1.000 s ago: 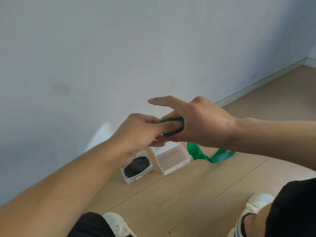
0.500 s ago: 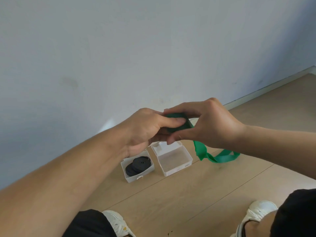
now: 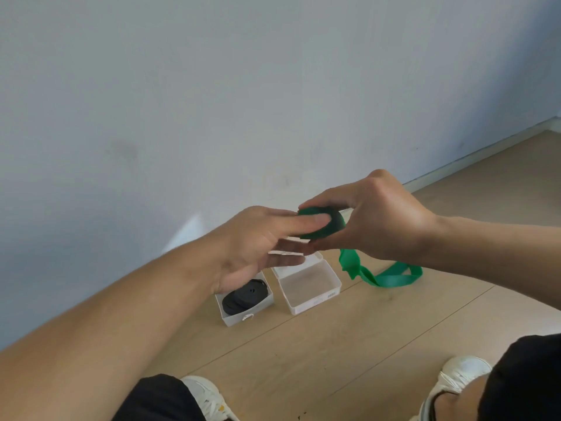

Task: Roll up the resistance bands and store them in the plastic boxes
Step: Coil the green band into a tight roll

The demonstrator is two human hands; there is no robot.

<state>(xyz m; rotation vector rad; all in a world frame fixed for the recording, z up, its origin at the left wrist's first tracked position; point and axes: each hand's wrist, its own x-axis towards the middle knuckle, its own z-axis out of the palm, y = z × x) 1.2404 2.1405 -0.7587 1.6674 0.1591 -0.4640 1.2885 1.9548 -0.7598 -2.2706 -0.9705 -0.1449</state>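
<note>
A green resistance band [image 3: 329, 224] is partly wound into a roll held in the air in front of me. My right hand [image 3: 376, 217] grips the roll between thumb and fingers. My left hand [image 3: 261, 241] has its fingers stretched out, the index finger lying across the face of the roll. The loose tail of the band [image 3: 385, 276] hangs down and trails on the floor. Below the hands stand two clear plastic boxes: the left box [image 3: 235, 319] holds a rolled black band [image 3: 246, 296], the right box [image 3: 309, 287] is empty with its lid up.
The boxes stand on a light wooden floor close to a grey wall [image 3: 212, 101] with a white skirting board [image 3: 485, 151]. My white shoes [image 3: 458, 376] and black shorts show at the bottom edge.
My left hand's fingers have straightened out from a pinch on the roll. The roll has turned in my right hand, and the hands have shifted slightly right.
</note>
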